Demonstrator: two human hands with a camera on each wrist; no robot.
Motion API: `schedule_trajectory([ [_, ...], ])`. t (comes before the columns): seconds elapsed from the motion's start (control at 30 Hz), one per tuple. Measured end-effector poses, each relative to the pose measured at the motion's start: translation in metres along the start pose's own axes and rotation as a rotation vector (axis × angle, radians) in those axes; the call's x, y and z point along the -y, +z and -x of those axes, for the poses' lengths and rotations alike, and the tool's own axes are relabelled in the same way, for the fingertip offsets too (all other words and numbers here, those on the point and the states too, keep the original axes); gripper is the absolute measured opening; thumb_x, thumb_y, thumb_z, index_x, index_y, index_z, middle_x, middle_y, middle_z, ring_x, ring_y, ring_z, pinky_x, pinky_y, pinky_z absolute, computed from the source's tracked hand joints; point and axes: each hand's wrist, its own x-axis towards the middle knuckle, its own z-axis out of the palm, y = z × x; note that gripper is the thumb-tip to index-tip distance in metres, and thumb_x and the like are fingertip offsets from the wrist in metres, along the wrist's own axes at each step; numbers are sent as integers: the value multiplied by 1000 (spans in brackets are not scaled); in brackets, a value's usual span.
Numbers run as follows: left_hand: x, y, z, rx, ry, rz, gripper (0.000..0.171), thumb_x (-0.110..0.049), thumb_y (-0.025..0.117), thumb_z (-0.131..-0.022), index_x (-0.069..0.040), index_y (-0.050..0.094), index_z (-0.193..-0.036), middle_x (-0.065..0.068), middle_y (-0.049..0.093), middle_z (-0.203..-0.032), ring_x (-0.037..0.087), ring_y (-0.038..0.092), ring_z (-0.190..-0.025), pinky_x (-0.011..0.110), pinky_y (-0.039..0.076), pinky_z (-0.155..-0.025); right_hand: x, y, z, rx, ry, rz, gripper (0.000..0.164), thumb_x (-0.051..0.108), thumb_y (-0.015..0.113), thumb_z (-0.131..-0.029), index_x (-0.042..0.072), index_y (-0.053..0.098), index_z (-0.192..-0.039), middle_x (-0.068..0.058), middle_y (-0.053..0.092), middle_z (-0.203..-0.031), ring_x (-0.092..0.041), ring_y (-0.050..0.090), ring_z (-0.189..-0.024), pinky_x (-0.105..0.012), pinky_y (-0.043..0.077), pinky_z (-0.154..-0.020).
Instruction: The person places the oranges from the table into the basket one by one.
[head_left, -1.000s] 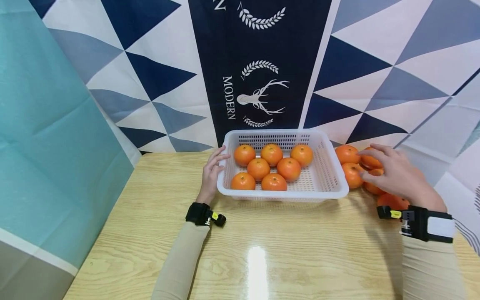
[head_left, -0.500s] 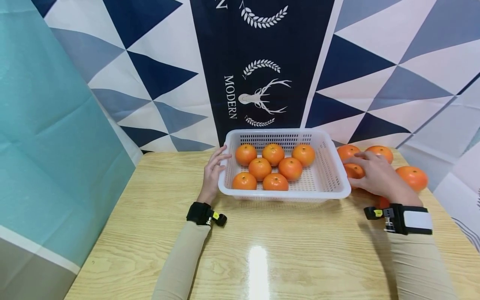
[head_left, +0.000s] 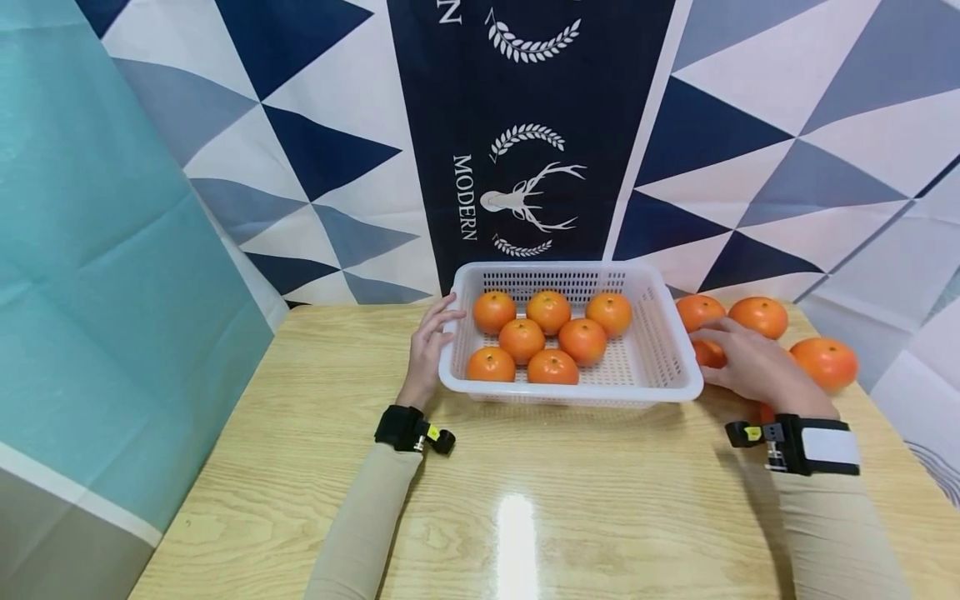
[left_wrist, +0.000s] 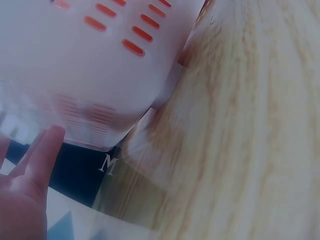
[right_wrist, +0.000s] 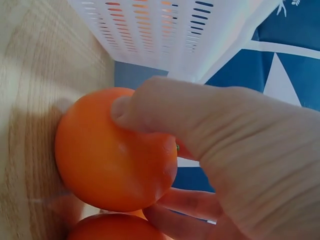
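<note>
A white slotted plastic basket (head_left: pixel 570 392) stands on the wooden table with several oranges (head_left: pixel 582 341) inside. My left hand (head_left: pixel 428 354) rests at its left rim, fingers extended along the outside; in the left wrist view those fingers (left_wrist: pixel 42 160) lie by the basket wall (left_wrist: pixel 75 75). Right of the basket, my right hand (head_left: pixel 742 367) grips an orange (head_left: pixel 707 353) on the table. In the right wrist view the thumb presses one side of this orange (right_wrist: pixel 112 155) and the fingers curl round the other.
Beside the right hand lie more oranges: one at the back near the basket (head_left: pixel 701 312), one behind the hand (head_left: pixel 759 317) and one farther right (head_left: pixel 825 363). Another sits partly hidden under the wrist. A patterned cloth (head_left: pixel 525 167) hangs behind the table (head_left: pixel 600 500).
My right hand has moved left and down toward the basket and closed round an orange beside it. My left hand has stayed at the basket's left rim.
</note>
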Motion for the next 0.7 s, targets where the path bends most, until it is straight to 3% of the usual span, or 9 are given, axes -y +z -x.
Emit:
schedule_trajectory([
  [0.1,-1,0,1,2,6,-16,43,-10,51,-101,3,77,-133,14,52,-175,39,39,-169,55,42,-136,0,2,0,-6,-9,31,54,25,85,-100,7,70,-149,-32,58,-159,-51,57,-129,-75,55,-105],
  [0.27,15,-3,0,1,59,3,41,-13,53,-101,-3,80,-131,13,55,-173,37,42,-168,47,44,-134,0,4,-1,-6,-2,40,53,25,86,-99,9,71,-147,-30,61,-152,-45,60,-115,-65,59,-94],
  [0.47,63,-13,-15,20,5,8,40,-12,54,-105,-17,82,-133,-5,52,-176,22,39,-171,47,40,-137,0,6,0,-31,5,2,60,31,88,-98,9,69,-150,-30,55,-162,-51,57,-131,-78,52,-109],
  [0.7,72,-17,-19,50,-12,15,42,-10,52,-106,-20,81,-135,-10,50,-177,18,36,-172,56,36,-139,1,1,2,-49,-11,2,54,25,87,-99,6,70,-147,-31,60,-153,-53,57,-128,-75,54,-105],
])
